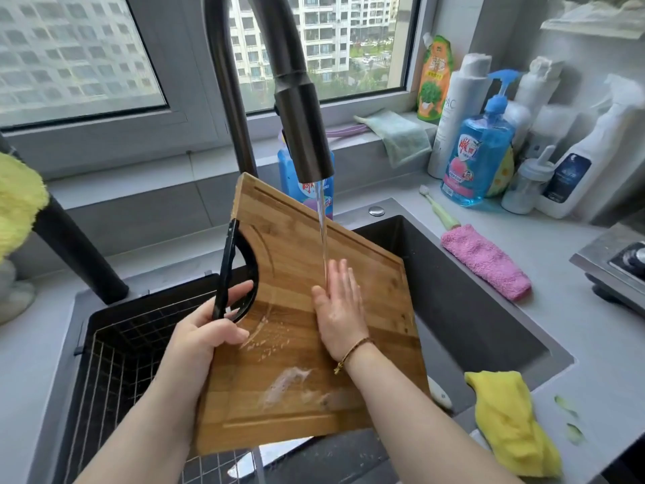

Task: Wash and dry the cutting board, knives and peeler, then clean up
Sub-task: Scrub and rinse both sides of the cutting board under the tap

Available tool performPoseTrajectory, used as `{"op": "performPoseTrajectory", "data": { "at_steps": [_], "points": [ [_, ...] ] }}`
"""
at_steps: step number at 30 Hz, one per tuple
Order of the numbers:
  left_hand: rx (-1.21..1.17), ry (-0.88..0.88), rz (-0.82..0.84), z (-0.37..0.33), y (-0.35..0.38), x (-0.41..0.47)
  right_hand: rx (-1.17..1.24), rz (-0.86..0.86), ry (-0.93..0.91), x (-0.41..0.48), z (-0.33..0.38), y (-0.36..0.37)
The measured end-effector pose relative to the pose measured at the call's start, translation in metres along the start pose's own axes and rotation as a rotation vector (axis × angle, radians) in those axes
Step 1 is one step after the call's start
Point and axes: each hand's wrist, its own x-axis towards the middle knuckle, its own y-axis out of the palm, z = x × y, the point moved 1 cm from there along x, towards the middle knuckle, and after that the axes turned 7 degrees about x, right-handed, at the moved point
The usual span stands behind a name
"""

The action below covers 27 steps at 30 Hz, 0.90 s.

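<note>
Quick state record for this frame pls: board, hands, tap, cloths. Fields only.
cutting board: tilted over the sink, suds on its lower part
left hand: grips the board's black handle
right hand: flat on the board, under the water stream
faucet: running onto the board
wire basket: in the sink, left side
yellow cloth: on the counter, at the sink's right edge
pink cloth: on the counter, right of the sink
stage: board under the tap, not yet dried
</note>
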Motion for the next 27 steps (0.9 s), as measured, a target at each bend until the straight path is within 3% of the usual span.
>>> {"op": "performPoseTrajectory", "data": {
  "at_steps": [5, 11, 16, 22, 27],
  "points": [
    [-0.075, -0.004, -0.028, -0.007, 0.023, 0.012, -0.077, 0.051, -0.204, -0.008, 0.019, -0.002],
    [-0.071, -0.034, -0.059, -0.010, 0.055, 0.028, -0.104, 0.049, -0.048, 0.004, 0.003, -0.026],
    [-0.054, -0.056, -0.123, -0.006, 0.054, 0.036, -0.174, 0.169, -0.271, -0.012, 0.009, -0.007],
    [-0.047, -0.057, -0.151, -0.004, 0.053, 0.037, -0.100, 0.092, 0.203, -0.004, -0.058, -0.030],
    [-0.068, -0.053, -0.144, -0.003, 0.057, 0.042, -0.086, 0.150, -0.143, -0.025, -0.025, -0.004]
  ]
}}
